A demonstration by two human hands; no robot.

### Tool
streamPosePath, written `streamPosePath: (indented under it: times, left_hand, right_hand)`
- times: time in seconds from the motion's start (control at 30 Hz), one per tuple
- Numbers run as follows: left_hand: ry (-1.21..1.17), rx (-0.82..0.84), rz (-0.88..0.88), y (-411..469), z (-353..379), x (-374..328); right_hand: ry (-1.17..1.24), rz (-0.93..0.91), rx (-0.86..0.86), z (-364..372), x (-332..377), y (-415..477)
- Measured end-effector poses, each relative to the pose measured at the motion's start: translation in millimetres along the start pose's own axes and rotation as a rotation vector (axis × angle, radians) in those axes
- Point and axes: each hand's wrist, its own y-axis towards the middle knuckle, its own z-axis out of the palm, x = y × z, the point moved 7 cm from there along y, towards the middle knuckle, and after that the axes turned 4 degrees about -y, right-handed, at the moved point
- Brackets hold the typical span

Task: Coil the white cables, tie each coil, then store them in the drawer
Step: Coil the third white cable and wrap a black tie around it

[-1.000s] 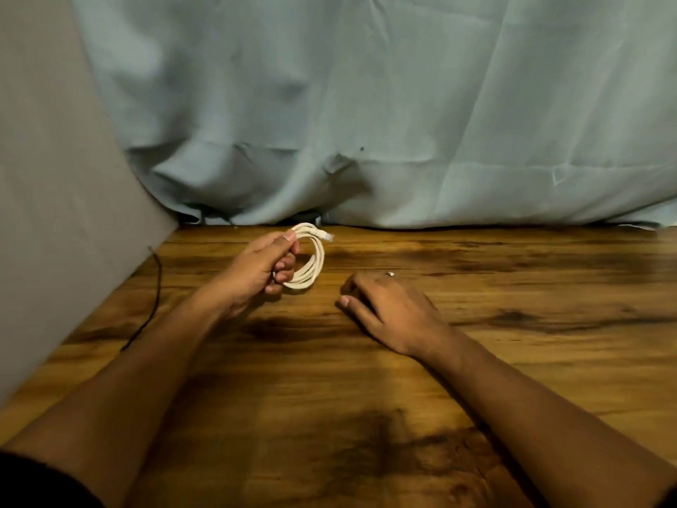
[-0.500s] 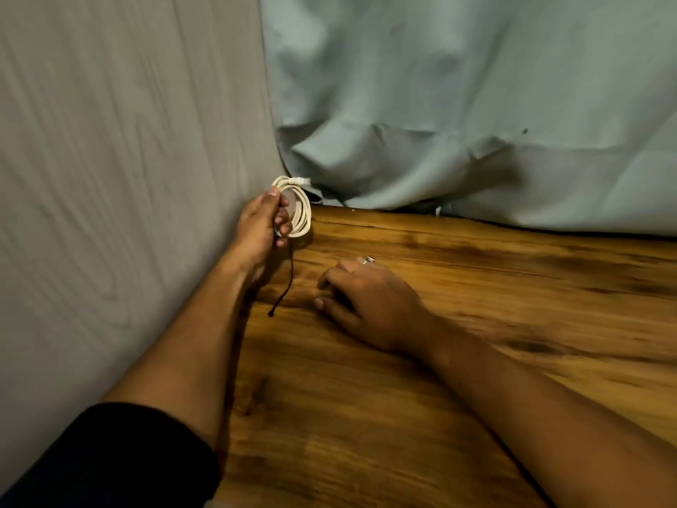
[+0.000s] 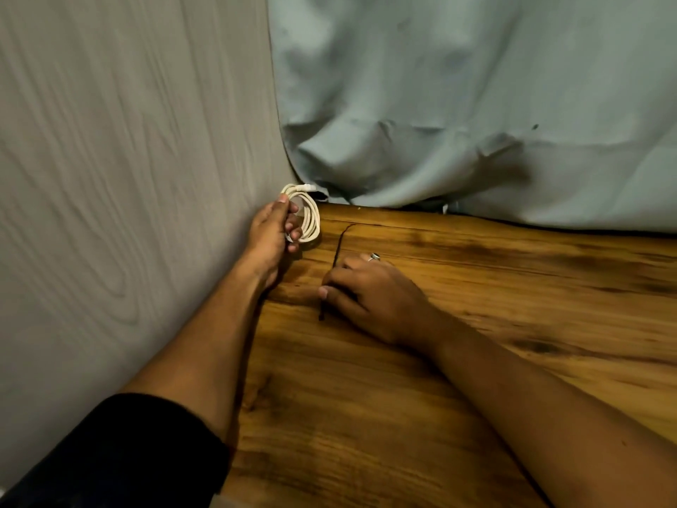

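Cable (image 3: 312, 218), white and wound into a smooth round coil, stands upright in the grip of the left hand (image 3: 269, 232), whose thumb and curled fingers close round its near side, just above the back corner of the glossy wooden table (image 3: 476, 306). Beside it the right hand (image 3: 373, 298) rests on the table, its grip pinching a thin black cord (image 3: 339, 243). A pale wood-grain wall (image 3: 128, 177) stands to the left and creased blue-grey cloth (image 3: 476, 104) hangs behind.

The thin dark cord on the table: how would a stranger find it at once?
On the wooden table, near the grey wall, the thin dark cord runs under the fingers of the right hand. Unlike the white cable coil in the left hand, it lies dark and uncoiled.
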Motion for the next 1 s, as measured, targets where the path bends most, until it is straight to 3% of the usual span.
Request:
streamPosePath:
  times: [0.33,0.7,0.87,1.0]
  left_hand:
    - [0.098,0.154,-0.068,-26,65,36]
    - [0.22,0.398,-0.091,-65,227,95]
    - [0.21,0.432,-0.092,-80,283,113]
    - [0.216,0.459,-0.082,-82,300,119]
  right_hand:
    - [-0.034,0.16,-0.008,-47,-67,-89]
    - [-0.061,0.433,-0.186,-119,-149,-227]
    - [0.062,0.617,-0.241,-139,-176,-270]
    - [0.312,0.773,-0.317,-137,-189,-276]
